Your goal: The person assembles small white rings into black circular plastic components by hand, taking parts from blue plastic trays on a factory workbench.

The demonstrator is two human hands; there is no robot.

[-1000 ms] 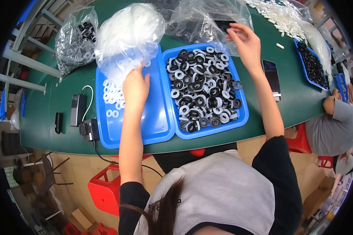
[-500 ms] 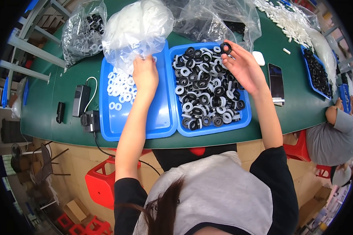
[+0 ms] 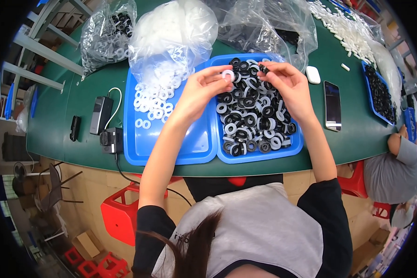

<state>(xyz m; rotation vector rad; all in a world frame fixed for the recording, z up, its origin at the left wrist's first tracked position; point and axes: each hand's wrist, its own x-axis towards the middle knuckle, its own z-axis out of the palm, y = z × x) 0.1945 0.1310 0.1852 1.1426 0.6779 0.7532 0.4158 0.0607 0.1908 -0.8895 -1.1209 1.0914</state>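
Between the thumb and fingers of my left hand (image 3: 204,90) is a white ring (image 3: 228,75). My right hand (image 3: 288,85) pinches a black ring (image 3: 263,69), held a short way to the right of the white one. Both hands are above the far part of the right blue tray (image 3: 264,159), which is heaped with black rings and pale rings, many fitted together in pairs. In the left blue tray (image 3: 171,150) lie loose white rings (image 3: 157,99), spread below the mouth of a clear bag of white rings (image 3: 171,34).
Behind stand a bag of mixed rings (image 3: 107,39) and crumpled clear plastic (image 3: 264,28). A phone (image 3: 332,105) and white case (image 3: 312,74) lie right; a power bank (image 3: 101,115) lies left. Farther right are white cylinders (image 3: 343,37), a tray of black parts (image 3: 380,95) and another person (image 3: 389,162).
My left hand has come out of the white-ring bag and moved right, now with a white ring. My right hand has lowered slightly with the black ring, bringing both rings closer together.
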